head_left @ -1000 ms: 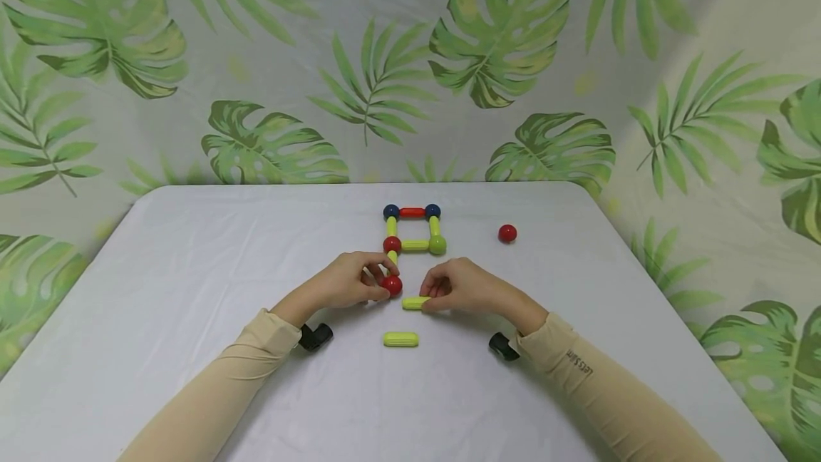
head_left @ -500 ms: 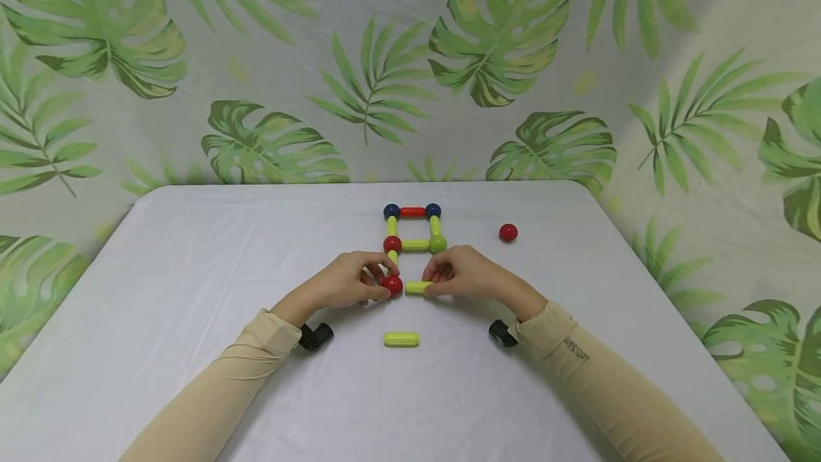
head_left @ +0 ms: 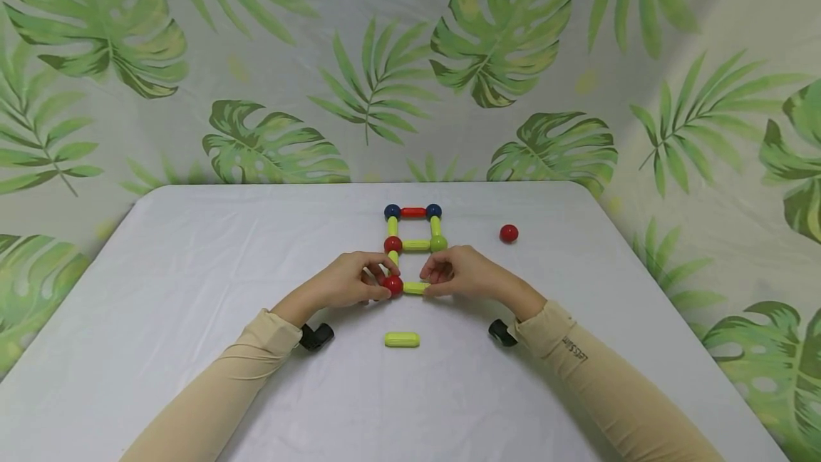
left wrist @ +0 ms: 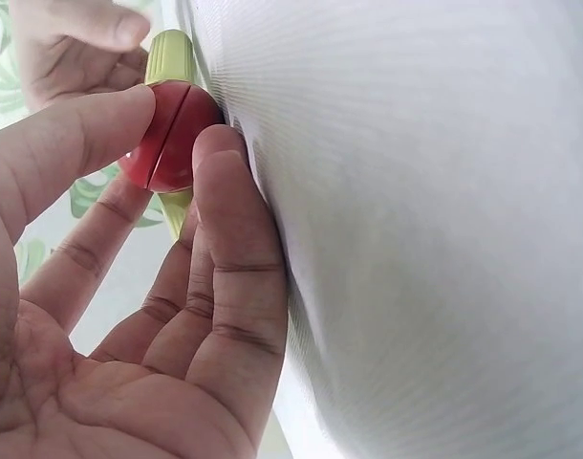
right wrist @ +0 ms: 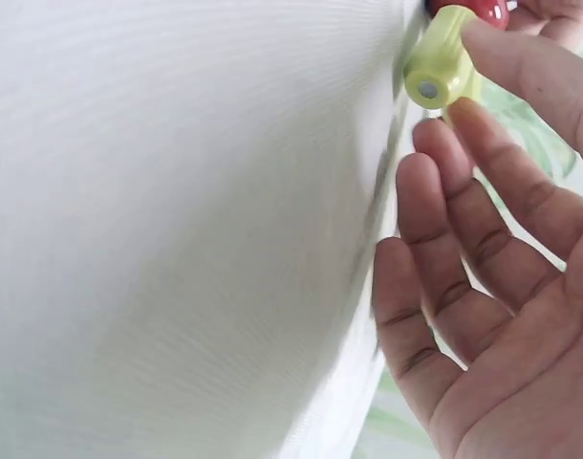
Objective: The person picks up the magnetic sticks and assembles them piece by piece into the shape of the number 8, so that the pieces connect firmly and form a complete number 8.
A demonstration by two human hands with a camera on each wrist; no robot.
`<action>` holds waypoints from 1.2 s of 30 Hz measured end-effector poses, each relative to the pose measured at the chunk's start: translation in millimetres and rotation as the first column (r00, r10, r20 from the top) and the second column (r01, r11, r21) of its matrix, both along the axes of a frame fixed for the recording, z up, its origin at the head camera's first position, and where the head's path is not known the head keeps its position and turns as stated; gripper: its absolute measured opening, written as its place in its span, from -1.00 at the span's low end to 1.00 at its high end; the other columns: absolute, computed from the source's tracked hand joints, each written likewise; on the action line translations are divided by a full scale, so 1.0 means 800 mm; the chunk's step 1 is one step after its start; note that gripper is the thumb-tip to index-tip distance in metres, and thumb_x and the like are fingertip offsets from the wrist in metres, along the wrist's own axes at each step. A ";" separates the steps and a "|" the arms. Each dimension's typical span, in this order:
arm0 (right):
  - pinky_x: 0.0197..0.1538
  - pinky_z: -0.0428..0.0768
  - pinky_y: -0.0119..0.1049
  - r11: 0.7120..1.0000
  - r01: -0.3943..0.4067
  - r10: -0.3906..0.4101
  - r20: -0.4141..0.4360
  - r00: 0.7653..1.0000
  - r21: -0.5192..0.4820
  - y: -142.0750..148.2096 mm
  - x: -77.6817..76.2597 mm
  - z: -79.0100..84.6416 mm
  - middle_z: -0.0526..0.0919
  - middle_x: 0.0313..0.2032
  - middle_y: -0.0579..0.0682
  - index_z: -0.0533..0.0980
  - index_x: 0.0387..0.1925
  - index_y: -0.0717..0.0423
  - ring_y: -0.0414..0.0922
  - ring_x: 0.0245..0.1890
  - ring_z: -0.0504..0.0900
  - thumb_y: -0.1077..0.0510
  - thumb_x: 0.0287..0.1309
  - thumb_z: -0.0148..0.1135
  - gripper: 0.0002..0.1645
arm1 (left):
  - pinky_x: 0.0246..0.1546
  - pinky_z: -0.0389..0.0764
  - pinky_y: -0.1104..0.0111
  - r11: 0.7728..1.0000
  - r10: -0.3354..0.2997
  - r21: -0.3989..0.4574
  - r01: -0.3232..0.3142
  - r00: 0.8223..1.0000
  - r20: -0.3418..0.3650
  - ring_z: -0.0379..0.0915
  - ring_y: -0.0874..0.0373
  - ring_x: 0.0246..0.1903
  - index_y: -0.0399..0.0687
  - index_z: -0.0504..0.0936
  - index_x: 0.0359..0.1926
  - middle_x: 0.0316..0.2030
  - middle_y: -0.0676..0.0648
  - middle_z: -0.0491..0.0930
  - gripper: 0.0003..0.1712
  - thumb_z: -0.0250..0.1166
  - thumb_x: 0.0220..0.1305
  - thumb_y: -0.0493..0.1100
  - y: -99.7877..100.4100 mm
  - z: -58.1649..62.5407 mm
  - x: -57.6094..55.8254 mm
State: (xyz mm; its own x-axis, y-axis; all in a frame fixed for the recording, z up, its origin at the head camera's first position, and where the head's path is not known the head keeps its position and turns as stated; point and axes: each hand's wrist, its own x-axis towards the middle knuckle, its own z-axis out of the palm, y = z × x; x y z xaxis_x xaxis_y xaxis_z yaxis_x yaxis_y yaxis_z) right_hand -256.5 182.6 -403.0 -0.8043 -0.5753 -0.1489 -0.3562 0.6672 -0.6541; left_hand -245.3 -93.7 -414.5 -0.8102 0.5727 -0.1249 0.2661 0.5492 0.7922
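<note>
My left hand (head_left: 353, 279) holds the near red ball (left wrist: 179, 143) between thumb and fingers. That ball sits at the near end of a yellow-green rod (head_left: 393, 259), which runs back to a second red ball (head_left: 393, 244). My right hand (head_left: 471, 278) pinches another yellow-green rod (right wrist: 435, 72) between thumb and index finger. This rod's left end meets the near red ball, and its free right end shows a small metal disc in the right wrist view. Behind, red and yellow-green rods with two blue balls (head_left: 393, 212) and a green ball (head_left: 439, 244) form a square.
A loose yellow-green rod (head_left: 402, 339) lies nearer the person. To the right of the square rests a loose red ball (head_left: 509, 234). All of it lies on a white-covered table (head_left: 224, 234), with a leaf-print cloth (head_left: 385, 34) behind.
My right hand has moved the pinched rod away from the person, then left until its end meets the near red ball. The left hand has kept its hold on the ball.
</note>
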 end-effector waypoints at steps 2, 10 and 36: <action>-0.10 0.64 -0.38 1.000 -0.005 0.005 0.008 1.000 0.017 0.000 0.000 -0.002 0.74 -0.29 -0.10 0.74 -0.12 0.07 -0.22 -0.28 0.62 0.08 0.22 0.61 -0.74 | -0.31 0.72 0.33 1.000 0.003 0.000 -0.003 1.000 0.003 0.66 0.14 -0.32 0.08 0.69 0.13 -0.04 -0.13 0.70 -0.64 0.50 0.36 -0.19 0.000 0.000 0.000; -0.14 0.64 -0.37 1.000 -0.006 0.007 -0.010 1.000 0.027 -0.001 -0.001 -0.005 0.73 -0.32 -0.11 0.74 -0.16 0.05 -0.22 -0.31 0.61 0.12 0.24 0.59 -0.81 | -0.30 0.73 0.32 1.000 0.010 0.007 -0.010 1.000 0.008 0.67 0.15 -0.31 0.07 0.69 0.13 -0.03 -0.14 0.70 -0.64 0.50 0.36 -0.19 0.000 -0.001 0.000; -0.16 0.62 -0.38 1.000 -0.004 0.004 -0.003 1.000 -0.001 0.001 0.001 -0.001 0.70 -0.33 -0.07 0.71 -0.14 0.11 -0.21 -0.31 0.59 0.13 0.26 0.56 -0.79 | -0.28 0.71 0.34 1.000 0.018 0.016 -0.019 0.999 0.030 0.69 0.15 -0.29 0.06 0.70 0.14 -0.04 -0.14 0.68 -0.65 0.49 0.36 -0.20 0.001 0.002 0.002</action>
State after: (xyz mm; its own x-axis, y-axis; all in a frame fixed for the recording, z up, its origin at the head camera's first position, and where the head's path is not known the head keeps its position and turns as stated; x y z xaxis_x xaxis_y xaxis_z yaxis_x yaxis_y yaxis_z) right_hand -255.3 183.3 -404.0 -0.8023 -0.5787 -0.1465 -0.3606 0.6654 -0.6536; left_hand -243.9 -93.2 -412.8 -0.8169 0.5597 -0.1394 0.2323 0.5405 0.8086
